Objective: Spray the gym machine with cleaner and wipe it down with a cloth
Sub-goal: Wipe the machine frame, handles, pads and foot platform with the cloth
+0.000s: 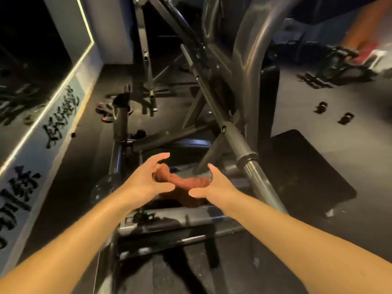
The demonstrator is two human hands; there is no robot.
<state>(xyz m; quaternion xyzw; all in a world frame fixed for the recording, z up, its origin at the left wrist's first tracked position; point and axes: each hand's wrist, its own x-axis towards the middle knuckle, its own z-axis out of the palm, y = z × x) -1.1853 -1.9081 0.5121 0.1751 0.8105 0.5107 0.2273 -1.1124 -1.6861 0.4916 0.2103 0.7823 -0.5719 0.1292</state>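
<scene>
An orange-brown cloth (187, 181) is stretched between my two hands, and part of it hangs down in shadow below them. My left hand (144, 181) holds its left end with curled fingers. My right hand (215, 186) grips its right end. Both hands are just above the low frame of the dark metal gym machine (231, 132). The machine's slanted bar ends in a chrome sleeve (257, 179) right beside my right hand. No spray bottle is in view.
A mirrored wall with a lit edge and large black characters (53, 128) runs along the left. A black mat (307, 177) lies on the floor to the right. Small black fittings (322, 107) and a strap attachment (337, 64) lie farther off. A blurred person (369, 37) is at top right.
</scene>
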